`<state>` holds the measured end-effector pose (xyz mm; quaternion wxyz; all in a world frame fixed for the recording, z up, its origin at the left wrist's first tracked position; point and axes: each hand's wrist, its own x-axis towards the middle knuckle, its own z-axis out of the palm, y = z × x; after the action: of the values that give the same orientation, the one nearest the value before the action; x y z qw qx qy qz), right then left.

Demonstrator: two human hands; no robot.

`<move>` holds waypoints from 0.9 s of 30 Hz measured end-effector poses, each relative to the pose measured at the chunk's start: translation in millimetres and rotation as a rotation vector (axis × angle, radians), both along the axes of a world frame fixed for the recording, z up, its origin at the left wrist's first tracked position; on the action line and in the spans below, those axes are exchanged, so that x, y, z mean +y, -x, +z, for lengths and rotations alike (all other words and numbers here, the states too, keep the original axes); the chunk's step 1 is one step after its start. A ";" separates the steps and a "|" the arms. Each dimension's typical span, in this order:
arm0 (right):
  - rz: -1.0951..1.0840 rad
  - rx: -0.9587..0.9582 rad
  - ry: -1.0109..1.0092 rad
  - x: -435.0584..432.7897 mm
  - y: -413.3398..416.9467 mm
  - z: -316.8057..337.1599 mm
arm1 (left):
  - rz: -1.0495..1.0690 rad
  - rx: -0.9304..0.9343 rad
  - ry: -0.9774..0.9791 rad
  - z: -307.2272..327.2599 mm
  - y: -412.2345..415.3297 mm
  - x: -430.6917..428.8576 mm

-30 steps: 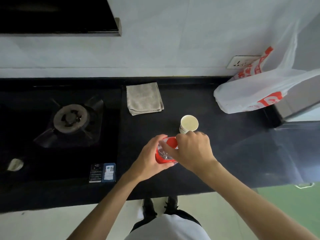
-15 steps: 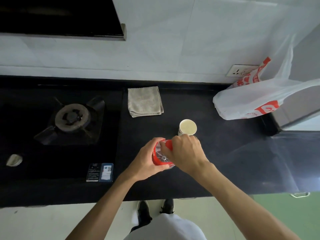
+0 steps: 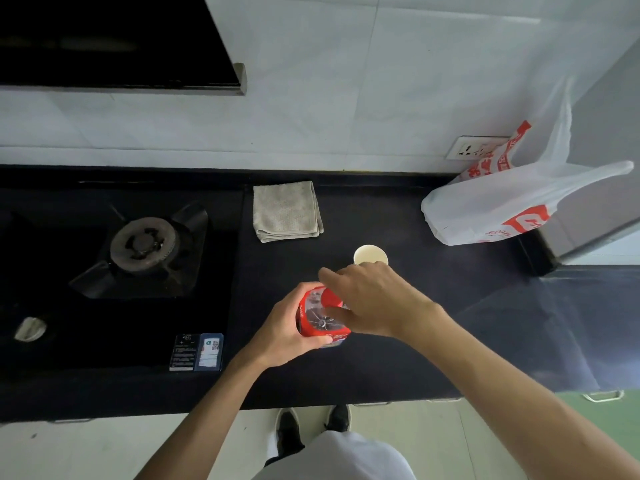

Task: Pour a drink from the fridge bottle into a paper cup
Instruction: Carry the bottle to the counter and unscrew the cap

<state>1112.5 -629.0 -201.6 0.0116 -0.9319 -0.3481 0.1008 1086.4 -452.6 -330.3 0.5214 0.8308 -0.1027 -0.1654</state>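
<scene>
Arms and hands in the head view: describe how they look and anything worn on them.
Both forearms are bare as far as the frame shows, with no sleeves in view. The left hand and the right hand wear no gloves, and no watch, bracelet or ring shows on the visible sides. No markings can be seen. Lower down, a pale garment and dark shoes appear.

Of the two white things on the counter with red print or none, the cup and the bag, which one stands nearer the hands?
The paper cup, plain with no red print, just beyond the right hand; the plastic bag lies far right.
</scene>
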 end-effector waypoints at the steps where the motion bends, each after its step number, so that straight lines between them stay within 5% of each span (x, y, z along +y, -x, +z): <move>1: -0.047 -0.059 -0.014 3.1 4.9 -5.1 | 0.003 -0.002 -0.002 -0.2 0.4 -0.2; 5: -0.116 -0.164 -0.118 10.2 15.8 -23.7 | 0.007 0.016 -0.009 -1.1 0.7 -0.9; 14: 0.213 -0.120 -0.076 -12.6 2.5 -15.2 | 0.016 0.062 0.011 3.6 2.3 -1.2; 21: -0.110 -0.272 -0.255 0.9 10.2 -24.3 | 0.012 0.035 0.017 2.6 2.6 -1.0; 27: 0.135 -0.173 -0.124 -4.9 6.6 -11.1 | 0.017 0.055 0.010 0.9 3.2 -1.5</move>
<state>1105.9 -633.8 -212.7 0.0324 -0.9092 -0.4151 -0.0010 1083.2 -454.0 -329.4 0.5295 0.8242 -0.0819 -0.1833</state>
